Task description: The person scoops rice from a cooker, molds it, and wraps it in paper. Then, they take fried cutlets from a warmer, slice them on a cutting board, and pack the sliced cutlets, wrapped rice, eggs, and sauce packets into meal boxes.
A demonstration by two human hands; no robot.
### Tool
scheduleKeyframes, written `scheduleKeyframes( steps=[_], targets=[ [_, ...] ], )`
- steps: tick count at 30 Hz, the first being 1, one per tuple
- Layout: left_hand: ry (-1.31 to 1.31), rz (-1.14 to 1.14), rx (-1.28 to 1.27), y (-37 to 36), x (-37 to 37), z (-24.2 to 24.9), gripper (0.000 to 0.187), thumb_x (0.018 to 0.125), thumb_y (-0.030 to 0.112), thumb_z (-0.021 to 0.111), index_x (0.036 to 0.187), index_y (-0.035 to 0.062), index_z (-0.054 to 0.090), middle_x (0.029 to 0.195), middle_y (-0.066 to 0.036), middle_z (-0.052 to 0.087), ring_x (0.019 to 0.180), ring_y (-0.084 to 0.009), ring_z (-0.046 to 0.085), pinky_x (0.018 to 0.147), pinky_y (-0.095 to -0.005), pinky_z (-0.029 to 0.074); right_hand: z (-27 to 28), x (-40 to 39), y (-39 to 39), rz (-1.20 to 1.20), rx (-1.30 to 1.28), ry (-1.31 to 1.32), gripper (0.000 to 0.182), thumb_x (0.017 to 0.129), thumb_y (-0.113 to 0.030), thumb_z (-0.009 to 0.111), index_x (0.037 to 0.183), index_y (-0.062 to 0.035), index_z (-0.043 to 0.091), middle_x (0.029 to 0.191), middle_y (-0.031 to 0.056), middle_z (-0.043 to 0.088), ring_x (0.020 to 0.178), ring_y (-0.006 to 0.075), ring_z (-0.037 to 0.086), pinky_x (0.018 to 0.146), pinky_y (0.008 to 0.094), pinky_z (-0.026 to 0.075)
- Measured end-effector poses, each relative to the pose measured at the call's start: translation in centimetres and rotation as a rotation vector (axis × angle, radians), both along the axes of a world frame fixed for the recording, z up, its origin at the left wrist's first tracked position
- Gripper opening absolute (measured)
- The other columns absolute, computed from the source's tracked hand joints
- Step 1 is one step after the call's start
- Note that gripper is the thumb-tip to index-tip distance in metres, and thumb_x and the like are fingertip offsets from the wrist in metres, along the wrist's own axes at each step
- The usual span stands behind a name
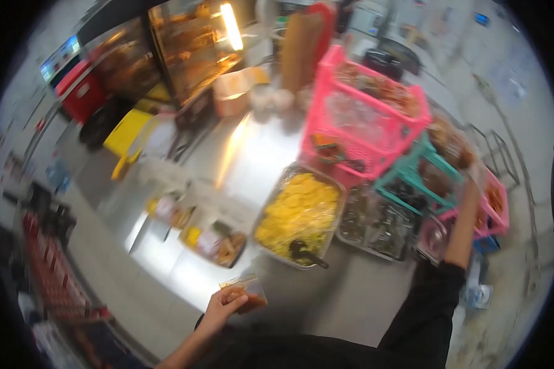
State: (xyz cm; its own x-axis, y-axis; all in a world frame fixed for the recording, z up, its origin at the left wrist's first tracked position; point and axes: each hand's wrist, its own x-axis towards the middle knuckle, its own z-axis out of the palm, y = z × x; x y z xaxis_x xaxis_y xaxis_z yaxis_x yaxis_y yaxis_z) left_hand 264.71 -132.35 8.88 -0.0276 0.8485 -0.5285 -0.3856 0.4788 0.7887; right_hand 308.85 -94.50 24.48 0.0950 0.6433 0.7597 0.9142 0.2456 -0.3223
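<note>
My left hand point(223, 305) is closed on a small clear packet point(252, 296) with orange-red contents, near the front edge of the steel counter point(301, 295). My right arm stretches to the far right, where my right hand point(473, 175) reaches in among clear bags point(449, 144) beside a teal basket point(421, 175) and a pink basket point(497, 206). Its fingers are blurred. Two open boxes of food point(214, 243) lie beyond my left hand. A tray of yellow food point(298, 215) with a black spoon point(306, 253) stands in the middle.
Beside the yellow tray lie trays of dark packets point(378, 224). A large pink basket point(363, 117) full of packets stands behind them. At the back left are a lit display case point(194, 52), stacked boxes point(232, 92) and a yellow container point(128, 132).
</note>
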Motion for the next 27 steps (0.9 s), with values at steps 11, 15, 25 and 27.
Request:
scheduleKeyframes(
  steps=[11, 15, 25, 27],
  targets=[
    [0.542, 0.215, 0.229, 1.6, -21.8, -1.4, 0.024, 0.082, 0.014, 0.066, 0.099, -0.0029, 0.061, 0.088, -0.009, 0.067, 0.082, -0.0139, 0.063, 0.077, -0.0254, 0.048, -16.7, -33.1, -25.2, 0.686, -1.234, 1.223, 0.017, 0.091, -0.022, 0.053, 0.099, -0.0062, 0.055, 0.096, 0.0099, 0.062, 0.087, 0.0167, 0.059, 0.074, 0.0308, 0.050],
    [0.660, 0.000, 0.538, 10.5, -30.2, -3.6, 0.023, 0.083, 0.012, 0.064, 0.100, -0.0033, 0.062, 0.093, -0.008, 0.066, 0.087, -0.0126, 0.061, 0.077, -0.0252, 0.046, -22.8, -41.3, -24.1, 1.040, -0.717, 0.956, 0.010, 0.084, -0.008, 0.055, 0.094, -0.0042, 0.054, 0.096, 0.0113, 0.061, 0.092, 0.0222, 0.059, 0.083, 0.0329, 0.046],
    [1.190, -0.265, 0.960, 13.7, -38.2, -5.9, 0.039, 0.071, 0.003, 0.062, 0.109, 0.0077, 0.054, 0.114, -0.012, 0.056, 0.109, -0.0304, 0.052, 0.093, -0.0390, 0.041, -14.2, -48.2, -27.8, 0.928, -0.170, 0.943, 0.048, 0.081, -0.020, 0.061, 0.123, -0.0066, 0.043, 0.129, 0.0178, 0.045, 0.120, 0.0318, 0.044, 0.100, 0.0428, 0.033],
    [0.864, -0.188, 0.916, 10.1, -35.5, -3.6, 0.035, 0.075, 0.002, 0.059, 0.110, 0.0075, 0.055, 0.110, -0.010, 0.058, 0.107, -0.0288, 0.053, 0.093, -0.0372, 0.040, -10.8, -49.9, -26.0, 0.962, 0.286, 1.133, 0.062, 0.085, -0.026, 0.057, 0.137, -0.0102, 0.027, 0.141, 0.0187, 0.031, 0.129, 0.0347, 0.033, 0.105, 0.0469, 0.025]
  ],
)
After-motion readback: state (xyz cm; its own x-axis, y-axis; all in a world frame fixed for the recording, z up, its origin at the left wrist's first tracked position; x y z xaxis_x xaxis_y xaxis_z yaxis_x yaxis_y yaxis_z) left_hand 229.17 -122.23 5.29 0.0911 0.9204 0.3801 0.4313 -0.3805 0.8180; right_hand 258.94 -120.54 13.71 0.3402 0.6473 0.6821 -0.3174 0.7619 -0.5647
